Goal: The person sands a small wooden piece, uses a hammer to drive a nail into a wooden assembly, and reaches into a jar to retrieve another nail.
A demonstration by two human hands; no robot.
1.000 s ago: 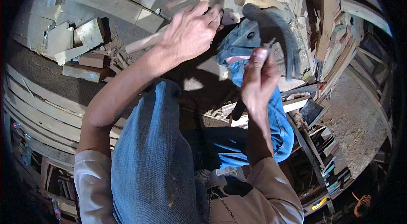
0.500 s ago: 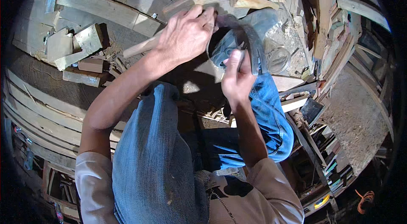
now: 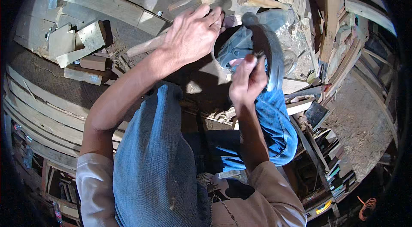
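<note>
Hard, bright light fills the middle of the view, source out of sight, paling the back of the left hand (image 3: 192, 34) and a wood block (image 3: 94, 36) whose black shadow falls to its right; heavy shade also pools below the left hand, broken by one pale patch on the ground (image 3: 195, 86). Motion blur smears the dark curved tool (image 3: 267, 46) and softens the right hand (image 3: 248, 83), while the denim (image 3: 159, 141) reads fairly crisp. Fisheye bends the slats (image 3: 51, 100) at left, corners go black, orange cord (image 3: 367, 207) sits in gloom lower right.
</note>
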